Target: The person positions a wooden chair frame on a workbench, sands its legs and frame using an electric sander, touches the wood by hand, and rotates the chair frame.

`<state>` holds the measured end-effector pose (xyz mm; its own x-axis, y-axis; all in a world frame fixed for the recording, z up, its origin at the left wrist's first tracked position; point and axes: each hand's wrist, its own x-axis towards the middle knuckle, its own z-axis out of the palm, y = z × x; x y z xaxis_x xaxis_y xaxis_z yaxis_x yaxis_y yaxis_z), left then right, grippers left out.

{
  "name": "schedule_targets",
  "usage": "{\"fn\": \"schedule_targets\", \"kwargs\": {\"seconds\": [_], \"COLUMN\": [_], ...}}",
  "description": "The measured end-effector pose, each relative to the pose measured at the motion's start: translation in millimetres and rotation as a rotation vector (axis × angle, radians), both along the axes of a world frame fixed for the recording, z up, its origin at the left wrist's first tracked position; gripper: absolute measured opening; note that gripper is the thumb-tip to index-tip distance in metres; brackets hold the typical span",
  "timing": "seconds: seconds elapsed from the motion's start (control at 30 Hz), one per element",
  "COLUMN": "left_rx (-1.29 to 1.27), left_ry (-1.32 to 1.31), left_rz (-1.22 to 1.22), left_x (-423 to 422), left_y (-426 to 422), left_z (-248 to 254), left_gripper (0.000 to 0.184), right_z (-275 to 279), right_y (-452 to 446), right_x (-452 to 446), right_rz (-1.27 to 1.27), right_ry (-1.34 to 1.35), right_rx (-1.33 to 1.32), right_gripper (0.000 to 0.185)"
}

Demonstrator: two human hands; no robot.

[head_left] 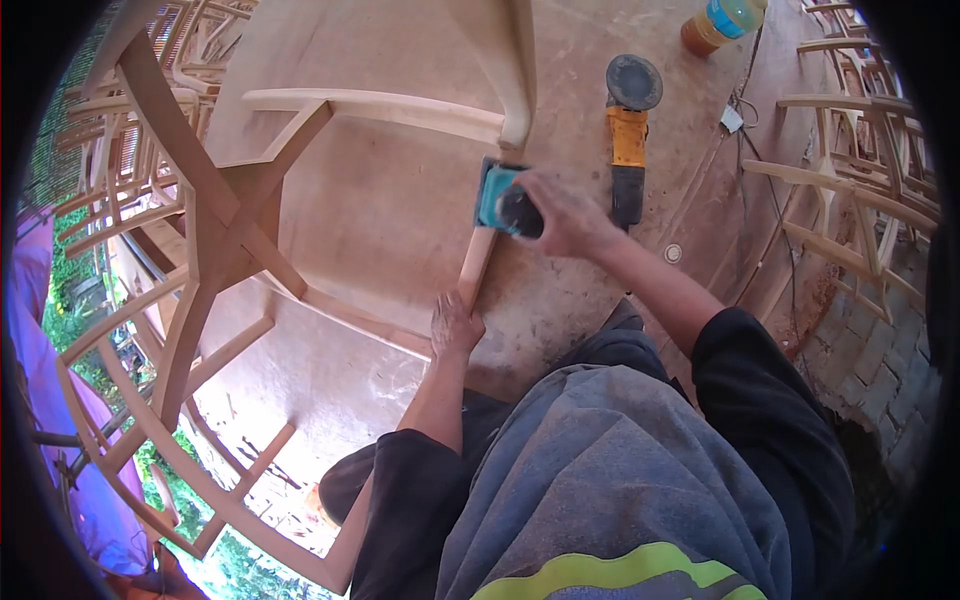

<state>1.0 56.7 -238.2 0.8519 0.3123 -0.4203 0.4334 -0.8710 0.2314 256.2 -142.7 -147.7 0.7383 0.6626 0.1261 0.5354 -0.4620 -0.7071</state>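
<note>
A bare wooden chair frame (400, 107) lies tipped over in front of me, its crossed back pieces to the left. My right hand (565, 218) is wrapped round the dark top of a teal palm sander (493, 196). The sander's flat pad sits against the frame's right-hand rail, just below the corner. Farther down the same rail (478, 265), my left hand (455, 325) grips the wood near the lower joint; its fingertips are partly hidden.
An angle grinder (628, 140) with a yellow-orange body and round disc lies right of the frame. Beyond it is a bottle (715, 28) of amber liquid. A cable (770, 190) runs along the right. More wooden frames (850, 180) stand at right and far left.
</note>
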Motion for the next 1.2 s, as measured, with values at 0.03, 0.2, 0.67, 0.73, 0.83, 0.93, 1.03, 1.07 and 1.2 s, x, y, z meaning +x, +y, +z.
{"fn": "schedule_targets", "kwargs": {"seconds": [0.03,0.2,0.67,0.73,0.83,0.93,1.03,1.07,1.2], "left_rx": [-0.013,-0.053,-0.051,-0.088,-0.077,-0.064,-0.074,-0.077,-0.058], "left_ry": [-0.001,-0.112,-0.152,-0.129,-0.167,-0.134,-0.132,-0.134,-0.092], "left_rz": [0.004,0.128,0.141,0.162,0.156,0.147,0.158,0.149,0.150], "left_x": [6,16,11,12,10,10,15,17,15], "left_y": [-4,0,-1,-1,-2,-3,-4,-4,-5], "left_z": [9,14,9,10,3,5,15,16,12], "left_gripper": [0.048,0.048,0.044,0.044,0.044,0.045,0.045,0.045,0.045], "right_z": [9,13,28,33,27,25,29,30,21], "right_y": [6,16,22,22,17,14,15,13,11], "right_x": [-9,0,-7,-5,1,-4,-1,1,0], "right_rz": [0.026,-0.023,-0.040,-0.006,0.012,-0.006,-0.012,0.008,-0.029], "right_ry": [0.063,-0.011,0.072,0.116,0.100,0.067,0.101,0.116,0.078], "right_rx": [-0.063,-0.089,-0.180,-0.203,-0.197,-0.181,-0.189,-0.182,-0.147], "right_gripper": [0.068,0.069,0.076,0.074,0.073,0.072,0.072,0.072,0.072]}}
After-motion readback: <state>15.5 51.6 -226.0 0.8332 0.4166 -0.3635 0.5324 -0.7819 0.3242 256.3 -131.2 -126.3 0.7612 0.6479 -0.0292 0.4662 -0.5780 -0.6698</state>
